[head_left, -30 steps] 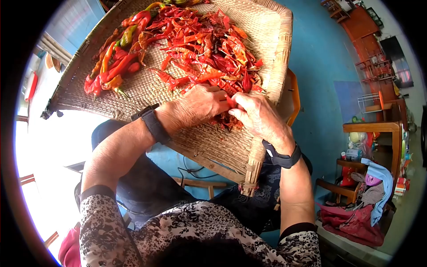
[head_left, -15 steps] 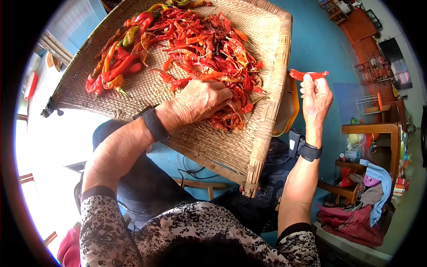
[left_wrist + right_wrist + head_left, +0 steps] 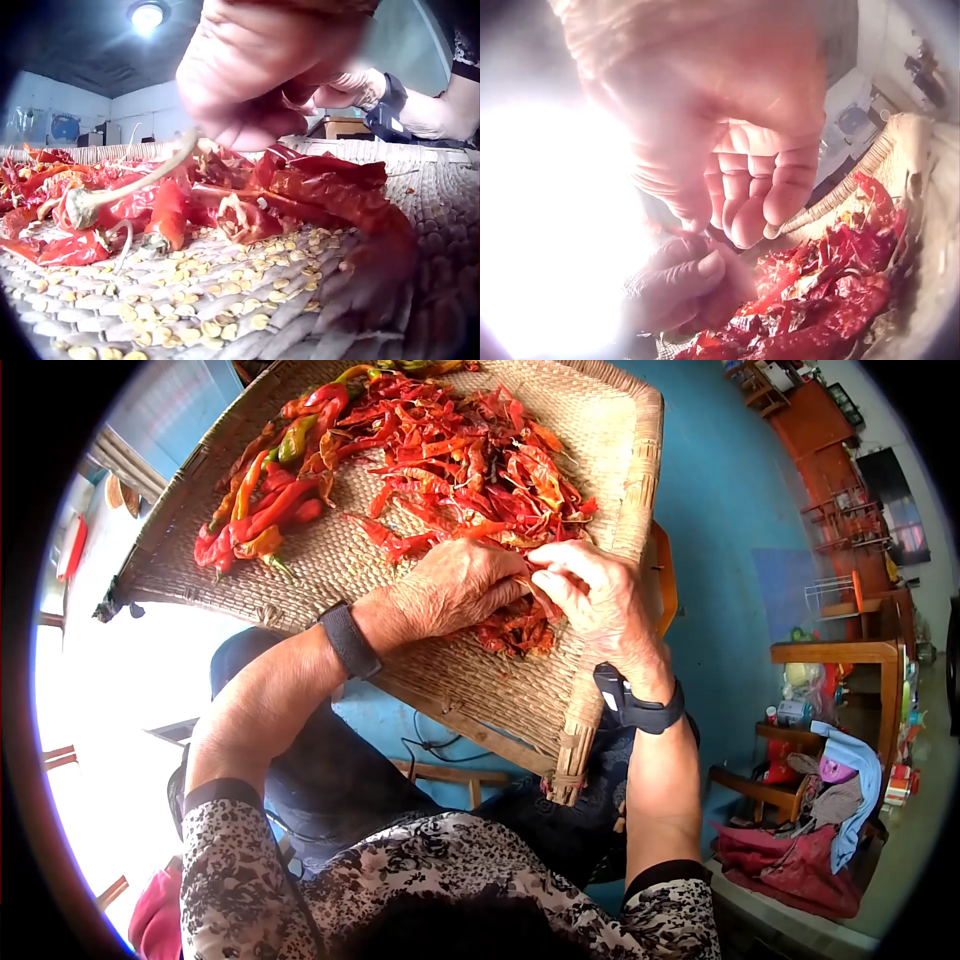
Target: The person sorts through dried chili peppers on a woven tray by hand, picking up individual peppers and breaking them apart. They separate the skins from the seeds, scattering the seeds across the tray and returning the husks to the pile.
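Observation:
In the head view my left hand (image 3: 465, 585) lies low over the heap of dried red chili peppers (image 3: 480, 490), fingers curled. A reddish-brown chili pepper (image 3: 543, 600) sticks out from its fingertips toward the right hand. My right hand (image 3: 605, 600) is close beside it, thumb and forefinger apart at that pepper. In the right wrist view the right thumb tip meets the left hand's fingertips (image 3: 694, 274), while the other fingers (image 3: 742, 225) bend loosely. The left wrist view shows a pale chili stem (image 3: 142, 187) below the left fingers.
A woven tray (image 3: 600, 415) with a raised rim holds the peppers. Fresher red and green peppers (image 3: 265, 510) lie at its left. Loose yellow seeds (image 3: 225, 300) are scattered on the weave. Past the right rim shows an orange container (image 3: 664, 580). A cloth-draped chair (image 3: 790, 860) stands right.
My right hand carried a red chili pepper out past the tray's right rim, then came back without it beside the left hand. The left hand stayed over the heap.

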### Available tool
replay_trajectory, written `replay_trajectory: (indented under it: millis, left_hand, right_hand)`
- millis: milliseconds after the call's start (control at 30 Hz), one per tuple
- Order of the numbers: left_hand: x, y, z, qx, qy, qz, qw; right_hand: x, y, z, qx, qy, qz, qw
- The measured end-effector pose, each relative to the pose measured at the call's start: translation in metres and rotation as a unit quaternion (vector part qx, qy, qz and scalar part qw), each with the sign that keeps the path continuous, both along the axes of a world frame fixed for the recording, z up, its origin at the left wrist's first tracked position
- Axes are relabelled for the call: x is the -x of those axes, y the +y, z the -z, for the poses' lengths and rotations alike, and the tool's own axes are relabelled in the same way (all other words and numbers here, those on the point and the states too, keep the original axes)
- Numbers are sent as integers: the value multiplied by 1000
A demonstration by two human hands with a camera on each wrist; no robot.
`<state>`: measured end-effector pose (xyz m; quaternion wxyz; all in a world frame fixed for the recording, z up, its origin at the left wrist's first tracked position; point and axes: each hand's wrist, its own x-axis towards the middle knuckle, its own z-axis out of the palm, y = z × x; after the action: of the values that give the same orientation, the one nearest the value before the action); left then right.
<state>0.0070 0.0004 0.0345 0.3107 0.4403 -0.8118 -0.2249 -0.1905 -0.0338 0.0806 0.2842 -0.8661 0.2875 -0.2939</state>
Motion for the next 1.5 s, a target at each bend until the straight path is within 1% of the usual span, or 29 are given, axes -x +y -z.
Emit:
replay_trajectory:
  millis: [33,67,133,167,233,267,333,367,400,467,533,600,667,700,733,800,867,933,1000,1100,1200,1267,1300,1333,1367,1400,1433,1467,1500]
  left_hand:
    - [0,1,-2,-8,-7,-4,1000]
    - [0,0,-2,-9,-7,-3,1000]
    - [1,0,-1,-39,61,14,997]
    - [1,0,-1,-39,61,14,997]
    - [1,0,-1,-77,96,22,992]
    - [0,0,-3,-76,97,23,992]
    - [-1,-1,-7,-132,148,49,979]
    - [0,-2,-9,-213,163,41,962]
    - [0,-2,-10,-212,163,42,963]
    - [1,-2,-12,-154,118,51,980]
    - [2,-1,-13,-186,123,48,974]
    - [5,-3,-5,-119,77,51,989]
    - [9,-3,-1,-147,71,46,986]
    - [10,-2,0,-41,30,23,998]
    - [11,0,0,66,-11,0,998]
    - [12,2,-1,69,-18,3,997]
    - [13,2,1,143,-57,17,988]
    - [13,2,11,144,-75,19,987]
    - [13,2,19,145,-154,-1,977]
    - [11,-2,21,140,-178,-7,974]
    - [9,-3,25,181,-202,-25,962]
    - [8,-5,28,138,-205,-7,969]
    - [6,-6,29,138,-205,-8,969]
    - [5,-7,30,180,-201,-1,963]
    - [2,-7,31,221,-198,6,955]
    - [2,-5,28,221,-198,3,955]
    - [1,-2,25,173,-215,-4,961]
    - [-1,1,21,123,-231,-11,965]
    - [-3,1,18,123,-231,-13,965]
  right_hand:
    - [-3,-4,6,46,-15,-15,999]
    - [-5,-5,5,46,-16,-15,999]
    - [-7,-5,1,27,-5,-20,999]
    - [-7,-5,1,28,-5,-20,999]
    - [-6,-4,0,-66,7,-22,998]
    - [-4,-3,-1,-66,7,-21,998]
    - [0,-1,-2,-142,40,-33,988]
    - [1,-1,-2,-146,28,-46,988]
    - [2,-1,1,-145,28,-45,988]
    - [4,4,6,-75,32,-25,996]
    - [6,7,4,-93,54,-21,994]
    - [11,4,11,22,37,-12,999]
    - [15,4,7,34,39,3,999]
    - [20,1,4,60,35,42,997]
    - [25,-2,0,86,32,80,993]
    - [37,-10,-9,173,18,159,972]
    - [54,-23,-10,202,10,255,946]
    - [73,-33,-12,266,55,312,910]
    - [83,-36,-8,271,129,360,883]
    - [79,-37,4,225,67,258,937]
    - [56,-24,8,130,95,156,975]
    - [41,-19,9,132,143,101,976]
    - [34,-18,11,108,126,92,982]
    - [29,-18,12,84,109,81,987]
    - [23,-20,12,97,106,70,987]
    - [18,-21,13,110,103,57,987]
    - [13,-20,11,110,102,55,987]
    - [7,-20,9,73,105,38,991]
    - [3,-18,7,35,109,21,993]
